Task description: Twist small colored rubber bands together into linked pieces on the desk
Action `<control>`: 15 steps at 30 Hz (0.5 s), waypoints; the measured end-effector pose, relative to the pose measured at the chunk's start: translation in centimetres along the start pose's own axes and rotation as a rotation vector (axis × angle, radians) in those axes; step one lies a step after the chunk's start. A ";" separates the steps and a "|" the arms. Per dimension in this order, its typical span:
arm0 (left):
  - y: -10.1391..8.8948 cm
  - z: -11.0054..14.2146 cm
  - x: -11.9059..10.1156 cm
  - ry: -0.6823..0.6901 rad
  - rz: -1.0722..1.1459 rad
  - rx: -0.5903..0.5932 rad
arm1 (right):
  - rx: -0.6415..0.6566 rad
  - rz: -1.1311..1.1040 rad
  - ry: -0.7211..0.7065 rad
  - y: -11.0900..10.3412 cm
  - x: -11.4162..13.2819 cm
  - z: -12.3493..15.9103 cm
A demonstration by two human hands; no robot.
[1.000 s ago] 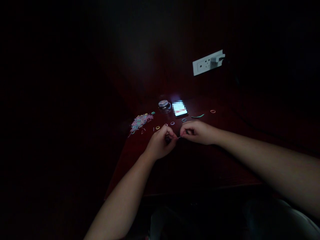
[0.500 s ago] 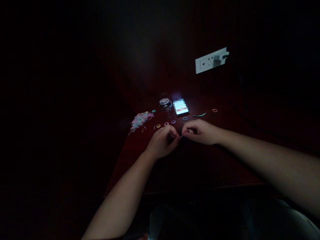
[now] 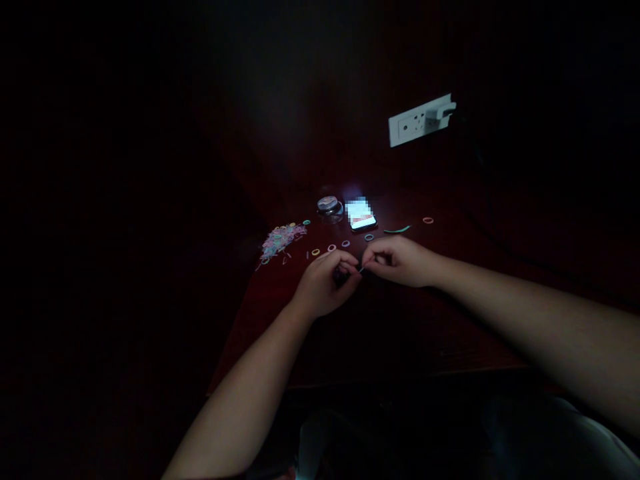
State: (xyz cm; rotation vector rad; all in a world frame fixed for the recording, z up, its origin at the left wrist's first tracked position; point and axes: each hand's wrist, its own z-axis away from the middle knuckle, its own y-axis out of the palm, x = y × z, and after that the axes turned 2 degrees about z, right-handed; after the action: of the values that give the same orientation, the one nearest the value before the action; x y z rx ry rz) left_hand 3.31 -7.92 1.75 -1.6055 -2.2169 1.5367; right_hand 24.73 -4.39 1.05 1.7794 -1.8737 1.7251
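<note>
A small pale rubber band (image 3: pixel 361 270) is stretched between my fingertips over the dark red table. My left hand (image 3: pixel 323 283) pinches one end with thumb and forefinger, and my right hand (image 3: pixel 403 261) pinches the other, the two nearly touching. Just beyond them lies a loose row: a yellow band (image 3: pixel 315 255), a pink band (image 3: pixel 332 251), a purple band (image 3: pixel 346 246) and a blue-grey band (image 3: pixel 369 240). Past my right hand are a green strip (image 3: pixel 397 231) and an orange band (image 3: pixel 428 222). To the left sits a heap of colourful rubber bands (image 3: pixel 283 241).
Behind the row stand a round clear container (image 3: pixel 329 208) and a lit phone (image 3: pixel 362 220). A white wall socket (image 3: pixel 407 130) with a plug in it is above the table (image 3: pixel 400 340). The table's left and front edges show; the surroundings are very dark.
Both hands stay close together with the band between them; the fingertips have shifted slightly and the band is tilted more steeply. The whole view has moved a little.
</note>
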 end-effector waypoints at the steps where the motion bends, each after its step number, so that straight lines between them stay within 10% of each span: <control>1: 0.0 0.0 0.0 -0.003 -0.016 0.001 | -0.011 0.003 0.000 0.0 0.0 0.0; 15: -0.2 0.0 0.6 -0.010 -0.075 -0.061 | -0.034 0.025 -0.015 0.0 0.3 0.2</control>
State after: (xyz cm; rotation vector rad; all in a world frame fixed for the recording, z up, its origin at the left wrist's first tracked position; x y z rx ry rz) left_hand 2.93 -7.48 1.58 -1.5136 -2.3223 1.4767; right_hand 24.76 -4.67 1.20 1.7693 -1.9273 1.6818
